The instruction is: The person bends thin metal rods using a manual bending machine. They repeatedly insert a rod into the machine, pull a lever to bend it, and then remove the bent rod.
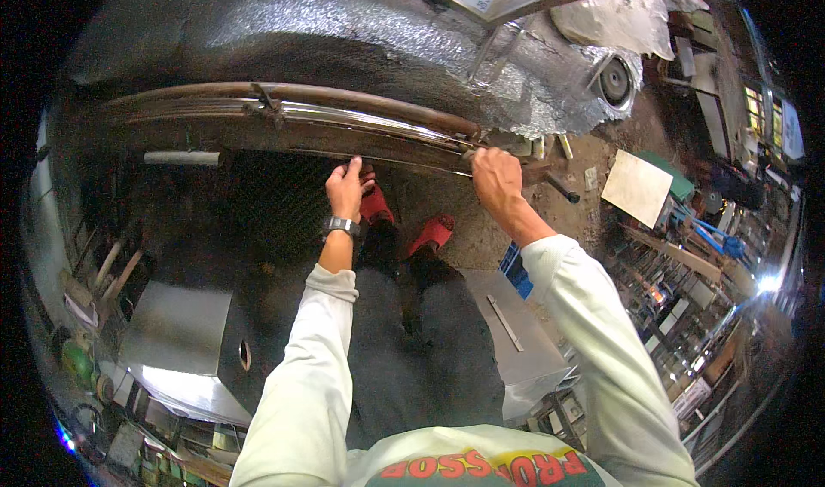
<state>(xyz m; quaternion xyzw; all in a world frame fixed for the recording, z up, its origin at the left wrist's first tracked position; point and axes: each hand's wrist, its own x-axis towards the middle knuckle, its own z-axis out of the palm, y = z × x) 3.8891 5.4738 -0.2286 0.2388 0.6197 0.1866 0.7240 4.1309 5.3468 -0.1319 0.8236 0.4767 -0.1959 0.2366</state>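
A rack of long shiny metal rods (369, 117) runs across in front of me, with a brown pipe (361, 96) along its far side. On its near side lies a thin metal strip (417, 165). My left hand (345, 190), with a watch (342, 225) on the wrist, pinches the strip's edge between thumb and curled fingers. At the rack's right end my right hand (498, 180) is closed, palm down, beside the rod ends. The strip reaches up to it, but its fingers hide what they grip.
Silvery foil-like sheeting (344, 27) covers the surface beyond the rack. To the right lie a pale square board (637, 188) and a dark-tipped bar (563, 188). A metal box (176, 328) stands at left, and a grey metal panel (520, 324) beside my right leg.
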